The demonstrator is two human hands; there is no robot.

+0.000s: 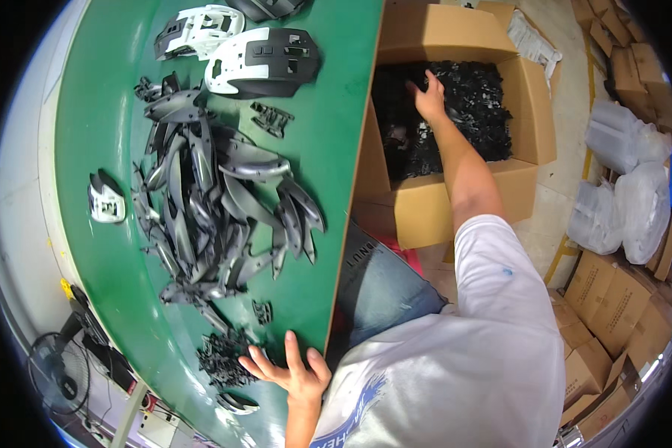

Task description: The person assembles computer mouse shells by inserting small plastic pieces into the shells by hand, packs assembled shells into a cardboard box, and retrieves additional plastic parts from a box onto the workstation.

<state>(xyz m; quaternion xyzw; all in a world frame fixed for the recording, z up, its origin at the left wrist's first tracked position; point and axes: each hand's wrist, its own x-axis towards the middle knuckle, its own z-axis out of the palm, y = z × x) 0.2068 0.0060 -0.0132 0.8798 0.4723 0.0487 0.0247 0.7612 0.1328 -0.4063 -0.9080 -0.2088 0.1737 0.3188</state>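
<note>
My right hand (428,98) reaches over a cardboard box (425,216) filled with small black plastic parts (470,93). Its thumb and forefinger are apart and nothing shows between them; the other fingers are partly hidden. At the front edge of the green table (321,149), my left hand (297,372) lies with spread fingers and holds nothing. Its fingertips are beside a small heap of black plastic parts (228,357). A white-and-black curved piece (237,404) lies near that hand, and a single small black part (262,312) sits farther up the table.
A large pile of dark grey curved shells (201,201) covers the table's middle. Black-and-white mouse-shaped housings (265,63) stand beyond it, and a smaller one (107,198) at the left. Cartons (612,299) and plastic-wrapped bundles (641,201) are stacked at right. A fan (58,373) stands lower left.
</note>
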